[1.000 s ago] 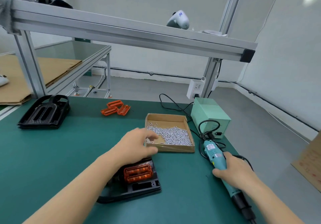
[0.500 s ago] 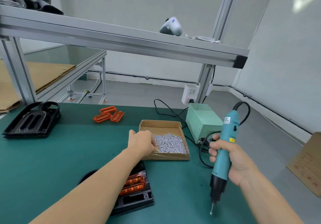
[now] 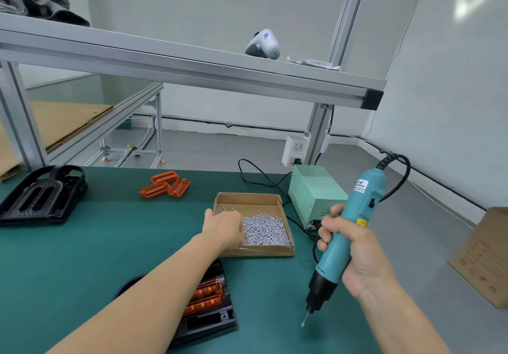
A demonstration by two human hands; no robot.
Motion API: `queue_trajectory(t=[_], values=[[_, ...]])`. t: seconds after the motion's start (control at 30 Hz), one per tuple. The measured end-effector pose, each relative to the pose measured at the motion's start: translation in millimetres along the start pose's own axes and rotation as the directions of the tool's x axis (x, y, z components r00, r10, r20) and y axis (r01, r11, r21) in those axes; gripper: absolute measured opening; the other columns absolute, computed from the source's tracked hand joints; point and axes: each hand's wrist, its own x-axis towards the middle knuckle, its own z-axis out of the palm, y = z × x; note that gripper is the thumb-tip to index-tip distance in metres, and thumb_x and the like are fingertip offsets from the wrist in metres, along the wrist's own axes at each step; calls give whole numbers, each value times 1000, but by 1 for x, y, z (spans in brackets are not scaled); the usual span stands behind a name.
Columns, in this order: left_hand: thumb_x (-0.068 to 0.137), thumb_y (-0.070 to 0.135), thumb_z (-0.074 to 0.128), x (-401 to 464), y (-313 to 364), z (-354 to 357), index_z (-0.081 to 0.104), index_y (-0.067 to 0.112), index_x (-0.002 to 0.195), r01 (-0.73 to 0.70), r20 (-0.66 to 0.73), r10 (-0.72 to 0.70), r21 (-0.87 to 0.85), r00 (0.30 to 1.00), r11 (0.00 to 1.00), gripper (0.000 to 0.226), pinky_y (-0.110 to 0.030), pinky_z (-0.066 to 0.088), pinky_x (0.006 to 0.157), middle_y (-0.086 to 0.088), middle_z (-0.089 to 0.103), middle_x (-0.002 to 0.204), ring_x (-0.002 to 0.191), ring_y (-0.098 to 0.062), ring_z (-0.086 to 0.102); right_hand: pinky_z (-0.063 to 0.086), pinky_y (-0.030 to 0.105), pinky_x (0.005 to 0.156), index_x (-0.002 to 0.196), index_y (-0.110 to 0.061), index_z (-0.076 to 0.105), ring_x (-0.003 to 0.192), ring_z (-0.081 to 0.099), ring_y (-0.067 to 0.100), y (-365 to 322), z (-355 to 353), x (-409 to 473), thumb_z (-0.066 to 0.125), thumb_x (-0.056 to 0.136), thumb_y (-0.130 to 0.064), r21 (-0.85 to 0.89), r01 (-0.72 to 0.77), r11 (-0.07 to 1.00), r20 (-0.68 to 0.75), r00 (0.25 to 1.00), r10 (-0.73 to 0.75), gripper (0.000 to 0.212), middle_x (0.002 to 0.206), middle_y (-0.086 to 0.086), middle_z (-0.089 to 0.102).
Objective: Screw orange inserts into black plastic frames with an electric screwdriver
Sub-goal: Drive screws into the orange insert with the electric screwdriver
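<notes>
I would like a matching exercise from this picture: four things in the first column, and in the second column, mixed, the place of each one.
Things
1. electric screwdriver
2. screws
3. loose orange inserts
4. white handheld device

Places
A. on the aluminium shelf overhead
B. in the cardboard box
C. upright in the right hand
D. on the green mat, far side

Pairs: 1-C, 2-B, 3-D, 4-A

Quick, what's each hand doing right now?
Left hand: in the box of screws; its fingers are hidden, so cannot tell.
Right hand: gripping the electric screwdriver.
</notes>
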Motion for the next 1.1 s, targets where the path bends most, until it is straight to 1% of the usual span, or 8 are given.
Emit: queue_trajectory(t=[0.07,0.13,0.2,0.3,0.37,0.5,0.63,1.1], values=[[84,14,52,-6,0,-3,58,22,71,-37,-110,23,-119,994,992,17,-30,26,81,5,65,79,81,-18,56,43,24,45,78,-20,53,47,44,12,-1,0,-1,58,73,9,46,16,999,2,1000,-16,29,58,-1,46],[85,14,57,-16,-2,-9,60,23,71,-70,-209,-7,-360,978,930,17,-23,37,71,8,65,76,76,-13,58,44,24,46,76,-21,55,48,45,12,-4,1,-1,64,64,2,112,40,993,-3,999,-40,28,59,-2,46],[83,15,65,-30,-5,-15,63,23,68,-100,-224,-39,-578,974,810,17,-19,42,61,8,66,67,66,-9,58,45,24,49,73,-23,57,51,46,13,-6,2,-3,66,59,-4,142,68,988,-8,998,-67,26,61,-2,46],[78,15,74,-56,-11,-21,69,20,68,-91,-167,-77,-808,983,582,12,-26,48,68,2,71,69,65,-11,61,45,24,50,73,-24,57,51,47,13,-6,9,-5,65,62,-4,190,101,977,-13,995,-101,24,62,-2,46],[74,11,78,-75,-13,-23,73,17,69,-76,-113,-80,-924,990,375,9,-24,50,69,-3,72,71,66,-11,62,44,23,48,74,-23,56,48,46,11,-6,17,-7,61,68,0,261,126,957,-21,992,-125,25,63,-2,47],[57,15,79,-107,-14,-24,76,12,70,-24,-25,-82,-1000,996,21,14,-19,52,63,-12,72,76,67,-14,62,41,18,46,77,-22,53,44,41,9,-10,40,-14,57,67,-7,394,166,904,-4,984,-179,18,63,-2,45],[61,5,74,-127,-16,-21,74,4,75,-2,13,-72,-978,997,-209,14,-21,54,64,-17,70,78,69,-17,65,38,18,45,76,-21,49,43,37,9,-13,63,-22,53,68,-8,455,212,865,24,968,-250,15,62,-3,42],[71,6,67,-163,-17,-21,72,9,72,-50,-37,-44,-934,998,-353,5,-23,53,66,-10,65,72,66,-14,59,36,19,45,73,-21,47,42,35,8,-13,93,-40,48,71,-8,482,309,820,27,930,-366,12,61,-5,38]])
